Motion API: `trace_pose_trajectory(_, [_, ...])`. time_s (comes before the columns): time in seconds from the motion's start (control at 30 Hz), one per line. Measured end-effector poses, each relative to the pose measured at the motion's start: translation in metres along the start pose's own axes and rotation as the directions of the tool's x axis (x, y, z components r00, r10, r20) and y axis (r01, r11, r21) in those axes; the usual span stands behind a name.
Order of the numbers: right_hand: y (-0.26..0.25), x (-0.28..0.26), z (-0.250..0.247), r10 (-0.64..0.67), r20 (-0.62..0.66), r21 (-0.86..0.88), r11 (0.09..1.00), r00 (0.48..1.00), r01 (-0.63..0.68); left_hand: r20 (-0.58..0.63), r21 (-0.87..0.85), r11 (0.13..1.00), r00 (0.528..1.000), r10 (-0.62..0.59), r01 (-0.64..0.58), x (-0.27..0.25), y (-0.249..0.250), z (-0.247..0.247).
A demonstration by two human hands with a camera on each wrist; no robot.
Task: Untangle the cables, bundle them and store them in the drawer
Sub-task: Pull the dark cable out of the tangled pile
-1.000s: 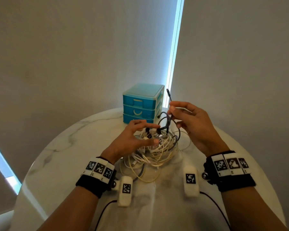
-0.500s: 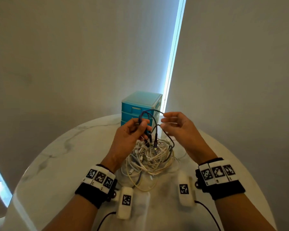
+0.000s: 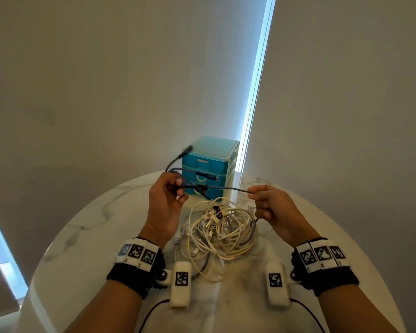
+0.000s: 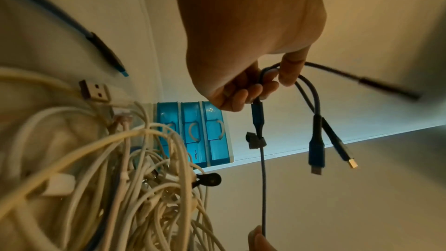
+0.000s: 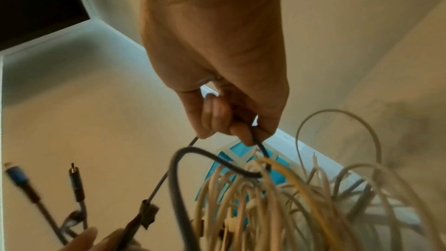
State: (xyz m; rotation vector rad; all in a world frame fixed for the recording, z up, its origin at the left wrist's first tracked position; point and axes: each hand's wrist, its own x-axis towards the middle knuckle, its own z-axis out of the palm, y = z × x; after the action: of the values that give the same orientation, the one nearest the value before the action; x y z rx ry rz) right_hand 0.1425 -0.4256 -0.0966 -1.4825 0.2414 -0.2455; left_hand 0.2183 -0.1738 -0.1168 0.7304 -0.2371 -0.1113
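Stretching a dark multi-head charging cable [image 3: 226,187] taut above the white cable tangle [image 3: 222,230], to free it. Left hand [image 3: 165,200] grip pinches its splitter end, right hand [image 3: 273,206] grip pinches the cord. Teal drawer unit [image 3: 210,164] stands behind the tangle on the worktop [image 3: 82,236], drawers closed.

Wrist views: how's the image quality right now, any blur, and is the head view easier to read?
Left wrist view: warm and dim; the dark cable in the left hand is sharp, but its far connector and the nearest white cables smear. Right wrist view: right hand clear, foreground cables blurred. Head view: wide-angle curve, bright window strip, otherwise crisp.
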Motion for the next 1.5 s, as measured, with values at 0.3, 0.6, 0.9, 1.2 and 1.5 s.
trace_pose_trajectory(0.3, [-0.001,-0.001,0.000,-0.026,-0.110,-0.169,0.986,0.994,0.007,-0.058,-0.133,0.990,0.997,-0.054,0.046,0.007,0.002,-0.006])
trace_pose_trajectory(0.6, [-0.042,-0.015,0.013,-0.253,-0.106,-0.253,0.942,0.962,0.220,-0.098,-0.262,0.962,0.989,-0.107,0.078,0.014,-0.005,-0.011])
trace_pose_trajectory(0.9, [-0.141,-0.023,0.031,-0.558,0.087,-0.099,0.820,0.825,0.564,0.334,0.083,0.996,0.940,-0.065,0.040,0.005,-0.006,0.001])
trace_pose_trajectory(1.2, [-0.129,-0.038,0.041,-0.562,0.204,-0.036,0.814,0.802,0.580,0.494,0.434,0.900,0.829,-0.261,0.025,-0.027,-0.019,0.030])
trace_pose_trajectory(1.5, [-0.143,-0.044,0.044,-0.540,0.124,-0.084,0.830,0.833,0.551,0.537,0.654,0.724,0.809,-0.241,-0.219,-0.031,-0.021,0.043])
